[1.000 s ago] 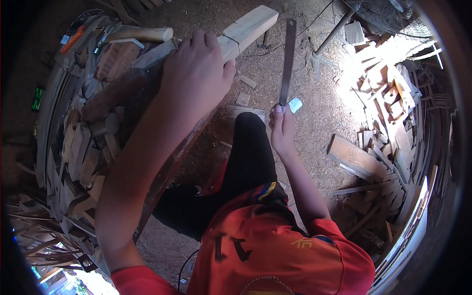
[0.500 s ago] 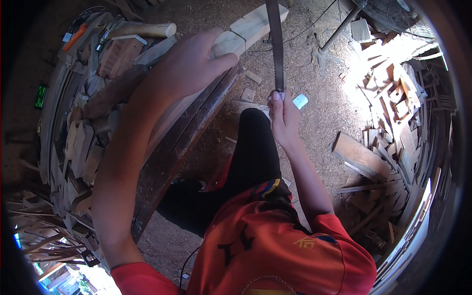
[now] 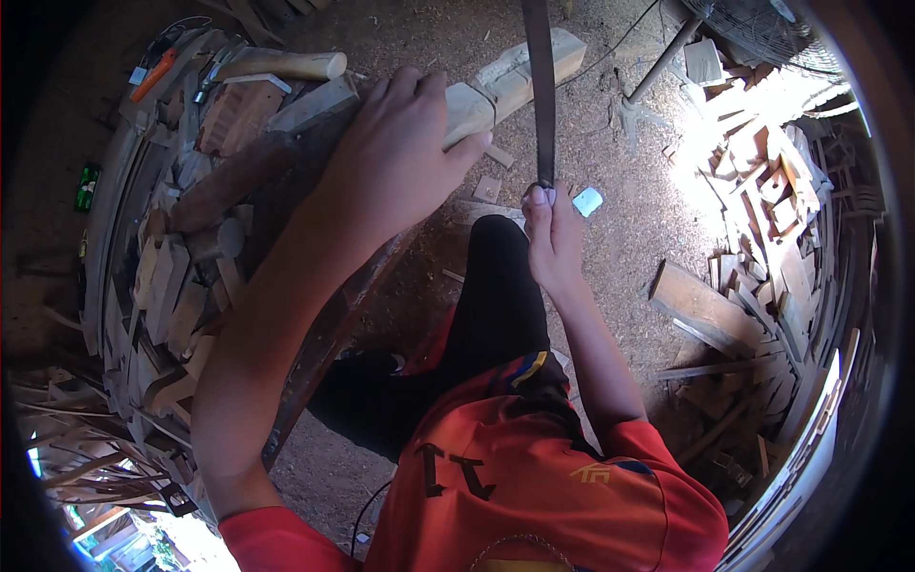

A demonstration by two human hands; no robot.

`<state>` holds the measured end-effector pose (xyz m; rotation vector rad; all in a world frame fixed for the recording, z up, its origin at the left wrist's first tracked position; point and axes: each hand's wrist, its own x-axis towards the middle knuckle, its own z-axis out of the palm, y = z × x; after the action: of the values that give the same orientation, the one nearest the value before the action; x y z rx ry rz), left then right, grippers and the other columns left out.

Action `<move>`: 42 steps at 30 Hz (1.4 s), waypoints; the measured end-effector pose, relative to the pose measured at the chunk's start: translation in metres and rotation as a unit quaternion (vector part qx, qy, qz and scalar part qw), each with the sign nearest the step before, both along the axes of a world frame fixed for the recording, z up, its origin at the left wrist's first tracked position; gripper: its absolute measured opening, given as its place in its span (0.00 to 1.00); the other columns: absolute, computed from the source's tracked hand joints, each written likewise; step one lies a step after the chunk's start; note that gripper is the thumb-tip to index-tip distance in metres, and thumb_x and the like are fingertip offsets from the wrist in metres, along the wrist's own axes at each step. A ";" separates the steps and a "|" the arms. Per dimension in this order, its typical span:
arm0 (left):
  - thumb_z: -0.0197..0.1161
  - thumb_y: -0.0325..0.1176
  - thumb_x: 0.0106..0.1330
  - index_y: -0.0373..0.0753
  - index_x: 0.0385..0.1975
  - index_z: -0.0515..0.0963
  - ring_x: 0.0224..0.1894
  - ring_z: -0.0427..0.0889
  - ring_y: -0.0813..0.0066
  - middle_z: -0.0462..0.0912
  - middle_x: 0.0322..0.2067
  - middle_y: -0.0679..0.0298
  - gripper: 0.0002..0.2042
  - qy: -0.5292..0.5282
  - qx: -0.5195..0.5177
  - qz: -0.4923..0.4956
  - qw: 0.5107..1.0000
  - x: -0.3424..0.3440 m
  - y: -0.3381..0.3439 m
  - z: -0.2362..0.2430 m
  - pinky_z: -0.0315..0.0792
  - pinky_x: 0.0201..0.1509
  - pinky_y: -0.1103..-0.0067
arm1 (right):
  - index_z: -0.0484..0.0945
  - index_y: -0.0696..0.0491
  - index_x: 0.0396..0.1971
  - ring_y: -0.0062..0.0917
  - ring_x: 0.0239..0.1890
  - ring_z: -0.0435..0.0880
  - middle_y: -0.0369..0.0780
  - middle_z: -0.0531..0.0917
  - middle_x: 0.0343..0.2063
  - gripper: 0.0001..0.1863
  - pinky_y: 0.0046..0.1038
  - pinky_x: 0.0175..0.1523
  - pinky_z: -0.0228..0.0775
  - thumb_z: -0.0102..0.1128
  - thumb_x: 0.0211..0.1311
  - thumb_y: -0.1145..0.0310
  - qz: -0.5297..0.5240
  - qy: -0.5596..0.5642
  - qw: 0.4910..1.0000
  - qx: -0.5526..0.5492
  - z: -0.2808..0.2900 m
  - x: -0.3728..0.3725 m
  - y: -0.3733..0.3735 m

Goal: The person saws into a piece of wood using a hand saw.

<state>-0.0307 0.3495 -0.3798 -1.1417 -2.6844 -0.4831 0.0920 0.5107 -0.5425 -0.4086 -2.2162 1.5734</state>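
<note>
My left hand [image 3: 405, 143] is closed over a pale squared piece of wood [image 3: 515, 81], its thumb along the near side. The wood slants up to the right past the end of the bench, with a dark narrow cut line across it near my fingers. My right hand [image 3: 555, 234] grips the lower end of a tool with a long, dark, flat blade [image 3: 541, 95]. This blade stands upright in the picture, passing in front of the wood's far part; whether they touch I cannot tell. My fingers hide its handle.
A dark wooden bench [image 3: 329, 348] runs under my left arm. Beyond it lie piled offcuts [image 3: 172, 276], a round wooden mallet-like piece [image 3: 286, 65] and an orange-handled tool [image 3: 152, 76]. At right are a heap of scraps [image 3: 772, 210], a board [image 3: 705, 305] and a fan [image 3: 772, 38].
My left hand and the pale wood have shifted right and slightly toward me. The blade and my right hand have moved only a little to the right.
</note>
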 end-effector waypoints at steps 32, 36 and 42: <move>0.61 0.58 0.57 0.26 0.32 0.84 0.51 0.84 0.46 0.85 0.35 0.40 0.31 -0.213 -0.024 -0.032 0.976 -0.042 -0.008 0.003 0.50 0.75 0.49 | 0.68 0.59 0.42 0.21 0.25 0.71 0.37 0.74 0.26 0.13 0.26 0.31 0.64 0.42 0.80 0.64 -0.010 0.100 0.994 0.042 -0.006 -0.061 -0.035; 0.63 0.58 0.57 0.20 0.44 0.77 0.53 0.83 0.44 0.84 0.42 0.36 0.37 -0.187 0.004 -0.035 0.982 -0.036 -0.008 0.002 0.52 0.75 0.48 | 0.70 0.58 0.40 0.13 0.23 0.66 0.31 0.70 0.24 0.16 0.20 0.27 0.56 0.43 0.81 0.59 -0.049 0.109 0.986 0.113 -0.036 -0.044 -0.035; 0.63 0.59 0.57 0.19 0.45 0.77 0.55 0.82 0.43 0.83 0.43 0.35 0.38 -0.176 0.020 -0.027 0.984 -0.035 -0.011 -0.004 0.51 0.76 0.49 | 0.69 0.59 0.43 0.17 0.25 0.69 0.34 0.73 0.26 0.14 0.23 0.31 0.61 0.41 0.81 0.63 -0.024 0.062 0.998 0.009 -0.007 -0.045 -0.045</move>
<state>-0.0661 0.3388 -0.3837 -1.2208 -2.9238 -0.8153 0.0472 0.4662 -0.5499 -0.3471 -2.1093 1.5108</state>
